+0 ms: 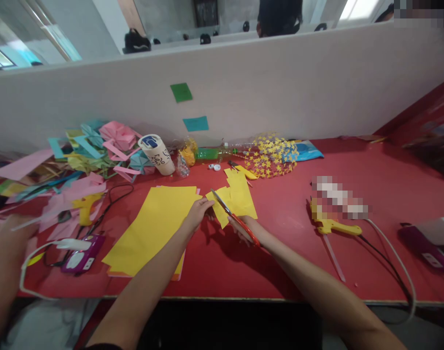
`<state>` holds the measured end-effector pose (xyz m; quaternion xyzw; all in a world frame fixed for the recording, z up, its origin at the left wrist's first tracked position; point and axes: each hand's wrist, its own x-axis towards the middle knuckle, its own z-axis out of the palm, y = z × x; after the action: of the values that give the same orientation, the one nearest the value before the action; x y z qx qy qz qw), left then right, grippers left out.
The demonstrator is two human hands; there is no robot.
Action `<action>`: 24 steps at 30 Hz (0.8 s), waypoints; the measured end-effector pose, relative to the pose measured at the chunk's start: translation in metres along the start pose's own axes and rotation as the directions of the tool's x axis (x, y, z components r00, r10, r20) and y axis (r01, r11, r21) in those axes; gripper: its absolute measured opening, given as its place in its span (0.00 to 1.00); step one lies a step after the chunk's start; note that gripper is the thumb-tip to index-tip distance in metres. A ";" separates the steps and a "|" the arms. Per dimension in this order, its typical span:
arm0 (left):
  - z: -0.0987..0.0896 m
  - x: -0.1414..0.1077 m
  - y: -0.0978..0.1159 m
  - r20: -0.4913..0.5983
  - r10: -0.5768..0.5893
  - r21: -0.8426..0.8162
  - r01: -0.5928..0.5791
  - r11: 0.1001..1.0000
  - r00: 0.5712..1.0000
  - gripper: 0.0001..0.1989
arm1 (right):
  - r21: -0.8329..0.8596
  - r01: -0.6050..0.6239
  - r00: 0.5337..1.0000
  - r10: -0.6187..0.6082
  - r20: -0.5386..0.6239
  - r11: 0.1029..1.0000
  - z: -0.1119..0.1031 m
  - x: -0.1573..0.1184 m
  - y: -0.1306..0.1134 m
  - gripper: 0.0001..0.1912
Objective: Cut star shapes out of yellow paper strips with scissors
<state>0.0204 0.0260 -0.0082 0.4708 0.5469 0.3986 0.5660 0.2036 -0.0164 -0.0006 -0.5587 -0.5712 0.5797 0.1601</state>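
My left hand [199, 214] pinches the left edge of a small yellow paper piece [220, 217]. In my right hand [249, 228] is a pair of scissors [232, 216] with red handles, its fingers wrapped round them. The blades point up and left across the small piece; whether they are fully closed is hard to make out. Right behind that piece lies more cut yellow paper [241, 192] with a stepped edge. A stack of yellow sheets [159, 218] rests under and beside my left forearm, with orange and pink edges showing beneath.
Glue guns lie left [85, 206] and right [334, 226], their cords trailing near purple power strips [83, 253]. Folded coloured paper [108, 146], a white tumbler [156, 154], a green bottle [207, 153] and yellow stars [275, 155] line the partition [261, 87]. Another person's arm [5, 272] reaches in at left.
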 end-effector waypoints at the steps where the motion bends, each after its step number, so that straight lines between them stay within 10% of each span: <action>1: 0.000 0.001 0.000 0.002 0.000 0.018 0.000 1.000 1.000 0.14 | -0.023 -0.002 1.000 0.002 -0.019 1.000 -0.001 0.002 0.001 0.25; 13: 0.004 0.027 -0.011 -0.038 0.138 0.372 -0.114 0.921 0.990 0.06 | -0.418 -0.202 0.848 -0.056 -0.527 0.886 -0.078 0.017 0.006 0.08; 24: 0.021 0.014 -0.035 0.075 0.230 0.366 -0.242 0.899 0.970 0.25 | -0.481 -0.153 0.871 -0.111 -0.478 0.863 -0.049 0.044 0.004 0.10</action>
<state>0.0399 0.0287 -0.0465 0.6382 0.5431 0.3461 0.4219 0.2317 0.0421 -0.0112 -0.7155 -0.6365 0.2511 0.1413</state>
